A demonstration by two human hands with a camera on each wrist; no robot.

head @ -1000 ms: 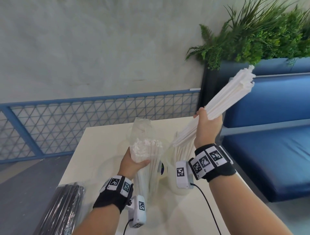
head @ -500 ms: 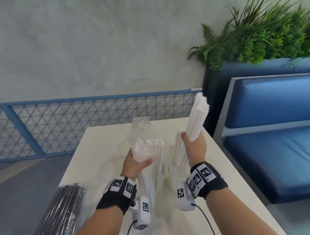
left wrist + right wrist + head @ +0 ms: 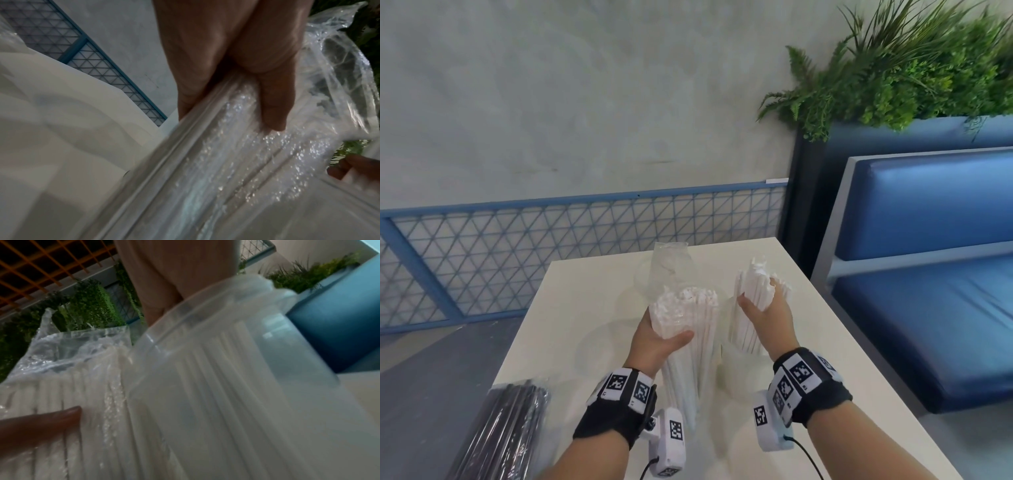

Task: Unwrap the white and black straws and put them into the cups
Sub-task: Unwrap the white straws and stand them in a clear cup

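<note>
Since the earlier frame the right hand (image 3: 765, 317) had swung its bunch of white straws (image 3: 751, 301) from high and slanted over the bench down to upright, lower ends now inside the clear cup (image 3: 236, 386) on the desk (image 3: 592, 294). Right fingers (image 3: 774, 291) were curled round the bunch near its top. The left hand (image 3: 657, 337) hardly moved; its fingers and thumb gripped the open plastic bag (image 3: 688, 329) of remaining white straws, just left of the right fingers. The bag's loose mouth (image 3: 339, 56) flared beyond the left fingers (image 3: 271, 100). Black straws (image 3: 506, 428), wrapped, lay on the near desk edge, well left of the left fingers.

Step judged: seating this bunch in the cup. To do well, lower until the ends reach the bottom, then loosen the fingers slowly so the straws fan against the rim rather than spill. The cup looked light and could tip; keep the push vertical. Keep the bag upright so the rest don't slide out.
</note>
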